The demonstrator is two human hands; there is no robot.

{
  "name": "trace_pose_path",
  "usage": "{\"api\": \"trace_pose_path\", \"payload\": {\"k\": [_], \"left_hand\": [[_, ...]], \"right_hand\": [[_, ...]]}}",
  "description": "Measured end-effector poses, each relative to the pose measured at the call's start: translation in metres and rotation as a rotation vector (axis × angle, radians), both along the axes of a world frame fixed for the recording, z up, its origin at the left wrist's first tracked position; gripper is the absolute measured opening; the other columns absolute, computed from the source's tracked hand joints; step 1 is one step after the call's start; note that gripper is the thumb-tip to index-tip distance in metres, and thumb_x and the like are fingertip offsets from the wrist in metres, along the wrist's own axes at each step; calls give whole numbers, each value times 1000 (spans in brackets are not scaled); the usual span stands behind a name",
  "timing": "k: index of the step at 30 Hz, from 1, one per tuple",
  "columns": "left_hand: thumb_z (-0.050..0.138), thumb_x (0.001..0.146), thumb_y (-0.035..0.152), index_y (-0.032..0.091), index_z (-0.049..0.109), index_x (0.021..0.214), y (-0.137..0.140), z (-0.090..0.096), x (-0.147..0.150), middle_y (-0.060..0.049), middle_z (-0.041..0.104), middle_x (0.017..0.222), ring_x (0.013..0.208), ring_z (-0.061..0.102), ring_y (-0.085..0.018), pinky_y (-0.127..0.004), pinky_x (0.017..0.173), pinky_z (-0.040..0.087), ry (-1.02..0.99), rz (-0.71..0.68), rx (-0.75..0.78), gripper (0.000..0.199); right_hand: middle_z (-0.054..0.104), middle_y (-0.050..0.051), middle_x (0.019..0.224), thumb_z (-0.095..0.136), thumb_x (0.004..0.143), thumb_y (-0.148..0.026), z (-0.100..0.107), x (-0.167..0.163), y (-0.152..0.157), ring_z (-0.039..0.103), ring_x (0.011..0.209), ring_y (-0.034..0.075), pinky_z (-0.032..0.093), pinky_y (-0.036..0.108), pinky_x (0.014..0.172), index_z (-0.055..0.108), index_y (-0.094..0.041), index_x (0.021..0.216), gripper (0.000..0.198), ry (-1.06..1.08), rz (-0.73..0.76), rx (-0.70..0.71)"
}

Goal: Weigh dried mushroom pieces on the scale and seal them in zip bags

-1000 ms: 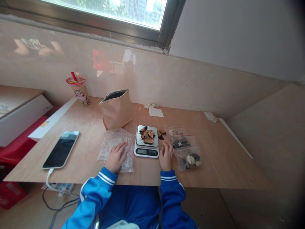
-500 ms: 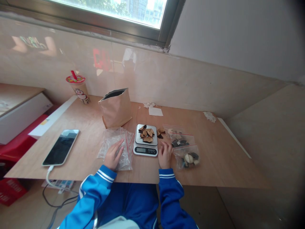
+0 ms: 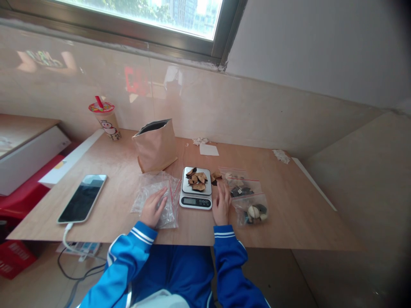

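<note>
- The left hand (image 3: 154, 209) lies on a flat stack of clear zip bags (image 3: 170, 219), fingers stretched forward and thumb spread from them; it grips nothing visible.
- The right hand (image 3: 221, 205) is just beside the scale's right edge, fingers extended, loosely side by side, clamped on nothing visible; its tips are near loose dried brown shell pieces (image 3: 215, 176), though whether they touch I cannot tell.
- Between the hands sits a white digital kitchen scale (image 3: 195, 202), more dried shell pieces (image 3: 198, 180) heaped on its plate; the readout is too small to read.
- Right of the right hand, filled zip bags (image 3: 255, 212) overlap, with pale and dark lumps inside.
- Behind the clear bags, a kraft paper pouch (image 3: 156, 147) stands open-topped.
- The wood-grained tabletop (image 3: 295, 205) also bears a smartphone (image 3: 84, 199) with a white cable, a lidded drink cup (image 3: 109, 122) with a red straw, a white paper slip (image 3: 209, 150) and crumpled whitish scraps (image 3: 281, 156).
- Beyond rises a glossy tiled wall (image 3: 208, 102), reflecting a person's arms, beneath a metal-framed window (image 3: 144, 17).
</note>
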State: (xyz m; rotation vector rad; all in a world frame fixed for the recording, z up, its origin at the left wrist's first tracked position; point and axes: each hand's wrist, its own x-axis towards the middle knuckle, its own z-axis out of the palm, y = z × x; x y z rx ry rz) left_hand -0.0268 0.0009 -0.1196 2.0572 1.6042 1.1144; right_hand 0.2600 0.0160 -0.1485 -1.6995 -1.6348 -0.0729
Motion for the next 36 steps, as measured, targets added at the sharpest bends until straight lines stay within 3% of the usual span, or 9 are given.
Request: {"api": "trace_pose_path", "payload": {"k": [3, 9, 14, 18, 25, 29, 32, 36], "left_hand": [[41, 96, 41, 22, 61, 124, 2, -3, 0, -9, 65, 126, 116, 62, -23, -44, 101, 51, 11, -16, 49, 40], [44, 95, 37, 20, 63, 121, 5, -8, -1, -9, 69, 119, 111, 65, -22, -41, 95, 55, 29, -24, 135, 36], [45, 95, 35, 19, 63, 121, 5, -9, -1, -9, 69, 118, 111, 65, -22, -40, 95, 55, 36, -28, 133, 35], [45, 95, 35, 18, 63, 121, 6, -11, -2, -10, 69, 119, 112, 65, -22, -41, 96, 54, 40, -39, 120, 36], [44, 95, 37, 19, 63, 121, 6, -11, -2, -10, 69, 119, 112, 64, -23, -42, 97, 53, 16, -47, 79, 37], [44, 95, 37, 17, 64, 120, 5, -11, -1, -12, 69, 118, 113, 64, -24, -43, 98, 53, 10, -51, 64, 38], [44, 95, 37, 17, 64, 120, 6, -12, -1, -12, 69, 117, 113, 64, -24, -43, 98, 52, 11, -46, 52, 38], [44, 95, 37, 18, 64, 119, 6, -12, -2, -11, 70, 116, 111, 64, -24, -43, 98, 52, 12, -55, 47, 37]], "right_hand": [[38, 9, 150, 32, 88, -11, 1, -1, 0, 40, 132, 27, 36, 48, 105, 39, -25, 145, 59, -57, -17, -68], [43, 8, 148, 33, 89, -12, -4, -3, 0, 44, 128, 28, 35, 48, 106, 44, -24, 142, 56, -57, -54, -98], [52, 11, 139, 34, 88, -14, -5, 3, 7, 47, 127, 26, 36, 49, 106, 51, -22, 135, 50, 105, 9, 29], [61, 13, 123, 33, 91, -19, 5, 19, 37, 54, 117, 22, 43, 44, 101, 56, -18, 125, 41, 270, 94, 114], [60, 15, 126, 33, 94, -31, 13, 38, 92, 51, 119, 26, 37, 49, 103, 59, -17, 121, 40, 38, 168, -40], [54, 17, 134, 36, 95, -39, 2, 35, 90, 46, 125, 29, 36, 50, 104, 56, -15, 127, 45, 13, 152, -80], [50, 13, 140, 30, 97, -41, -4, 34, 83, 43, 130, 27, 34, 48, 106, 51, -19, 134, 48, -8, 130, -110], [54, 9, 139, 24, 99, -40, -5, 40, 82, 48, 123, 26, 37, 46, 103, 46, -22, 139, 50, 42, 96, -131]]}}
